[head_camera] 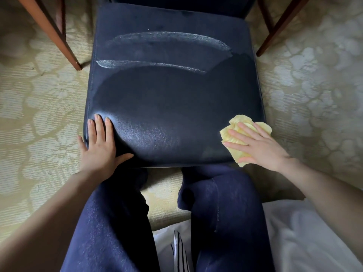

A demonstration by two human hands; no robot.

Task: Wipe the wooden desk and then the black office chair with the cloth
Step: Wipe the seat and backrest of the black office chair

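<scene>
- At the far-left corner of the view, a slanted wooden desk leg [53,30] stands on the patterned carpet [39,114]. The desktop itself is out of view.
- On the near-left corner of the chair seat [172,99], the left hand [99,146] lies flat, bracing. Its fingers are straight and spread, the thumb runs along the front edge, and it grips nothing.
- Across the middle of the seat the near half looks dark and wiped. Two pale arcs, the far streak [169,37] and the nearer streak [149,64], curve across the far half, so I'd say that part is not yet done.
- On the near-right corner, the yellow cloth [239,122] sits bunched, partly hanging over the right edge.
- Pinning it there is the right hand [259,144], fingers straight and fanned. It presses down rather than curling round the cloth.
- Off the far-right corner, a second desk leg [279,28] stands close to the seat.
- Risk one: that flat press gives a loose hold, and a quick sweep could drop the overhanging cloth off the right edge.
- Risk two: a bunched cloth cleans only a narrow path, so thin arcs could remain.
- Risk three: a long push towards the back could shift the chair against the desk legs if the brace lifts.
</scene>
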